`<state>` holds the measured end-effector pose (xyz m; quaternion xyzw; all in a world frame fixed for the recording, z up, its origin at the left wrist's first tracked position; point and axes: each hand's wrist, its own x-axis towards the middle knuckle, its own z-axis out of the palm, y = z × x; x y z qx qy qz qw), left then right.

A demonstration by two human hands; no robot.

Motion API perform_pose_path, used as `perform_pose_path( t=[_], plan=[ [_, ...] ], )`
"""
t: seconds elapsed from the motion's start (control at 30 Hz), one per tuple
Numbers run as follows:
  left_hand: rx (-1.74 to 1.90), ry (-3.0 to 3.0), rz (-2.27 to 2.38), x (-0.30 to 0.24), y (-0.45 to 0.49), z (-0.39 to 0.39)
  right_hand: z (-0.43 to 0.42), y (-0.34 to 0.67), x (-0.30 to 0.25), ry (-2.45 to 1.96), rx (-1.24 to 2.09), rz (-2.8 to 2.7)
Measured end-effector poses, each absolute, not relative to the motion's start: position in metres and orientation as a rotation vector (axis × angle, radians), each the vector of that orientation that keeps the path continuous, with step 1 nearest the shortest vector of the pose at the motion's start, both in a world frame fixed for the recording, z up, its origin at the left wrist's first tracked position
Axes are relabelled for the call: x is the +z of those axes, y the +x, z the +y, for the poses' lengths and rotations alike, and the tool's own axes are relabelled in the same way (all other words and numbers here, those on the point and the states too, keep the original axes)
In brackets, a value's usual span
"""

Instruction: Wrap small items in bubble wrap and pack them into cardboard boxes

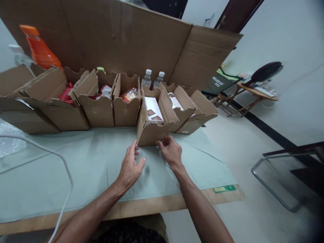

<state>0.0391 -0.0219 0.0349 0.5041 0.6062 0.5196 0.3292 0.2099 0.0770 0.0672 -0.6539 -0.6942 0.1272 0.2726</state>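
Observation:
A narrow open-topped cardboard box [154, 135] stands on the cloth-covered table, jutting forward of the row beside it. Inside it is a white carton [152, 109] with brown shapes printed on its face. My right hand [170, 150] is at the lower right of the box's front, its fingers curled against the bottom edge; the fingertips are partly hidden. Close to the lower left corner is my left hand [130, 167], thumb and fingers apart and holding nothing. Whether its fingertips touch the cardboard I cannot tell.
Several similar boxes [101, 111] line the table, some holding packets. A tall cardboard panel [101, 40] rises behind, with two capped bottles [158, 80] and an orange bottle [43, 50] before it. A white cable [67, 165] crosses the left side. A folding wooden table [258, 92] stands right.

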Motion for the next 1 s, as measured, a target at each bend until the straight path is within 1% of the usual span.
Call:
perform_pose_path(
  t=[0.1,0.3,0.5,0.6,0.7,0.77,0.87,1.0],
  plan=[
    [1.366,1.284,1.585,0.031,0.037,-0.022,0.085,0.202,0.071,-1.697,0.343,-1.931],
    [1.389,1.306,1.566,0.029,0.037,-0.024,0.085,0.177,0.074,-1.281,0.493,-2.213],
    [1.386,1.291,1.575,0.032,0.039,-0.025,0.115,0.169,0.081,-1.275,0.478,-2.191],
    [1.4,1.251,1.558,0.035,0.04,-0.027,0.107,0.166,0.097,-1.227,0.52,-2.21],
    [1.435,1.167,1.516,0.037,0.042,-0.028,0.098,0.144,0.126,-1.108,0.528,-2.216],
    [1.47,1.091,1.479,0.038,0.042,-0.028,0.103,0.116,0.149,-1.075,0.475,-2.264],
    [1.562,1.015,1.476,0.038,0.039,-0.026,0.123,0.069,0.175,-1.213,0.295,-2.422],
    [1.752,0.94,1.596,0.045,0.022,-0.019,0.136,0.038,0.183,-1.406,0.111,-2.508]
  ],
)
